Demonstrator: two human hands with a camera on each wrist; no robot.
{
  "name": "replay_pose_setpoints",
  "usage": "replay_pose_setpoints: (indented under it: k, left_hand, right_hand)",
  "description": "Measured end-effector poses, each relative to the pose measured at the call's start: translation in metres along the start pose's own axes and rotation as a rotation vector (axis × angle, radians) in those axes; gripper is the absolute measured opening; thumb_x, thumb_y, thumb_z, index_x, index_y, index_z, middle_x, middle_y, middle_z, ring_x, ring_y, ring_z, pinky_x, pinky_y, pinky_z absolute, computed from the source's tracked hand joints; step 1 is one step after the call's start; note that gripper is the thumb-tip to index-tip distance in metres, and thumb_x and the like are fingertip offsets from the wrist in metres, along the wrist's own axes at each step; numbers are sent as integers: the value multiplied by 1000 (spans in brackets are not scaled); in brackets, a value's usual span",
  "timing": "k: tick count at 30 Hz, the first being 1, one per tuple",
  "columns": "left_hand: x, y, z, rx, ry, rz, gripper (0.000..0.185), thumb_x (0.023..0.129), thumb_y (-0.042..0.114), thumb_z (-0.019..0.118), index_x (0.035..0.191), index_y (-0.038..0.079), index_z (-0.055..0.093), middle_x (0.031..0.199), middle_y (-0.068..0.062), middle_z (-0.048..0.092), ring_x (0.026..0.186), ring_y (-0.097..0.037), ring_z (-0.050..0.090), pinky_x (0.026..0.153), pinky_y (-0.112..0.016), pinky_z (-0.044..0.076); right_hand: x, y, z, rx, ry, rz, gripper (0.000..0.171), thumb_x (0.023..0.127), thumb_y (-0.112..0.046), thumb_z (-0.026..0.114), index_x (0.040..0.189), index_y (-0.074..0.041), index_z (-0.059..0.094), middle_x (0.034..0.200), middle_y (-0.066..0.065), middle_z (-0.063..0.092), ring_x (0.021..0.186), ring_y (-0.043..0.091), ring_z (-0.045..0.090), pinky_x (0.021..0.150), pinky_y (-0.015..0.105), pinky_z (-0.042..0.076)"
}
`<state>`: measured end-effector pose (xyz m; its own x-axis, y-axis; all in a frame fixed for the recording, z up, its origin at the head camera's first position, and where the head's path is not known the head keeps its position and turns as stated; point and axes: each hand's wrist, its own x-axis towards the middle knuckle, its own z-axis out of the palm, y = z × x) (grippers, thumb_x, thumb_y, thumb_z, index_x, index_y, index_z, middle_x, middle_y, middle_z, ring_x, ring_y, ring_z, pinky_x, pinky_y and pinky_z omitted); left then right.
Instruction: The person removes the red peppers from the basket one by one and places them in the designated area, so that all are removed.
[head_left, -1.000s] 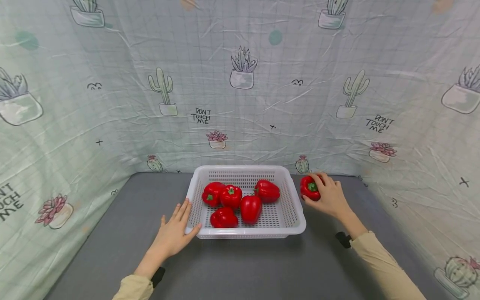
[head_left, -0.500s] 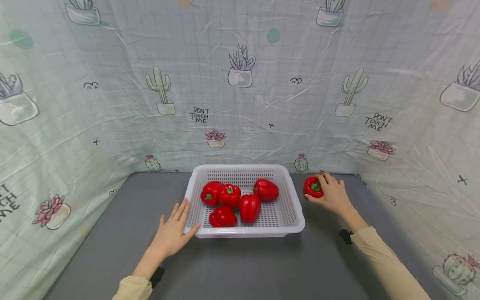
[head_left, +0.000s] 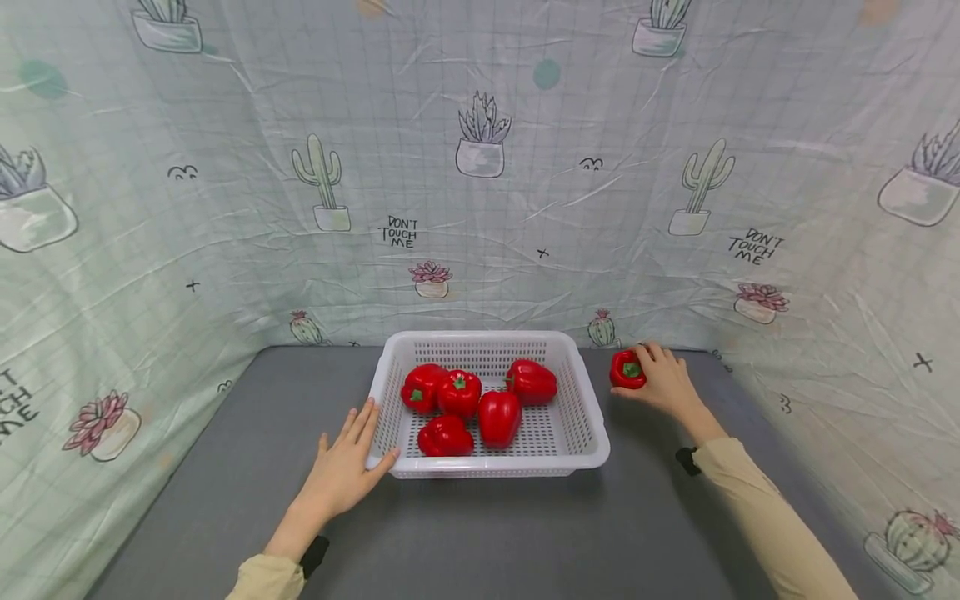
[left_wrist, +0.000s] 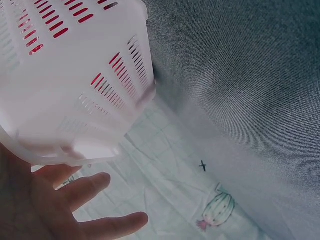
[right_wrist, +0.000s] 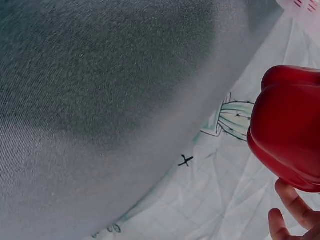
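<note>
Nearest, a beige cloth sleeve ran up to the left wrist over a flat, dark-grey tabletop. The left hand held nothing in its grasp; its fingers were spread and straight, touching the left rim of a white, perforated plastic basket near the front corner. Inside, toward the front, lay a glossy red bell pepper on its side and, to its right, a taller, blocky red pepper. Behind them sat two stem-showing red peppers, side by side, and a long red pepper farther right. Beyond the basket's right side, toward the back of the tabletop, the right hand gripped a round, green-stemmed red pepper between thumb and fingers; whether it touched the tabletop could not be told. Farthest hung a pale, wrinkled, cactus-printed curtain.
</note>
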<state>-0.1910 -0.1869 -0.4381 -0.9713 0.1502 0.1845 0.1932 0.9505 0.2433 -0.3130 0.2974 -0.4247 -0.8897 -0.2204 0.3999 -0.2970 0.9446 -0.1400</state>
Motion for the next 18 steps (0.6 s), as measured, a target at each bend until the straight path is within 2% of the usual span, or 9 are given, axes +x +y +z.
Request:
replay_pose_setpoints:
  k: [9, 13, 18]
  left_hand:
    - [0, 0, 1, 3, 4, -3, 79, 82, 49, 53, 142, 8, 23, 148, -12, 22, 134, -38, 21, 93, -73, 16]
    - [-1, 0, 1, 4, 12, -3, 79, 82, 49, 54, 141, 8, 24, 148, -12, 23, 134, -38, 21, 93, -73, 16]
    - [0, 1, 0, 3, 15, -1, 78, 82, 48, 54, 142, 8, 23, 148, -12, 23, 134, -38, 21, 93, -73, 16]
  right_hand:
    - [14, 3, 9, -73, 37, -24, 70, 69, -45, 70, 120, -4, 46, 110, 20, 49, 95, 40, 46, 74, 56, 33]
    - [21, 5, 14, -116, 30, -31, 67, 73, -44, 67, 121, -3, 46, 113, 22, 47, 98, 42, 44, 77, 58, 32]
    - [27, 7, 19, -120, 25, -18, 66, 76, -44, 63, 123, -1, 45, 113, 23, 47, 101, 42, 42, 78, 59, 30]
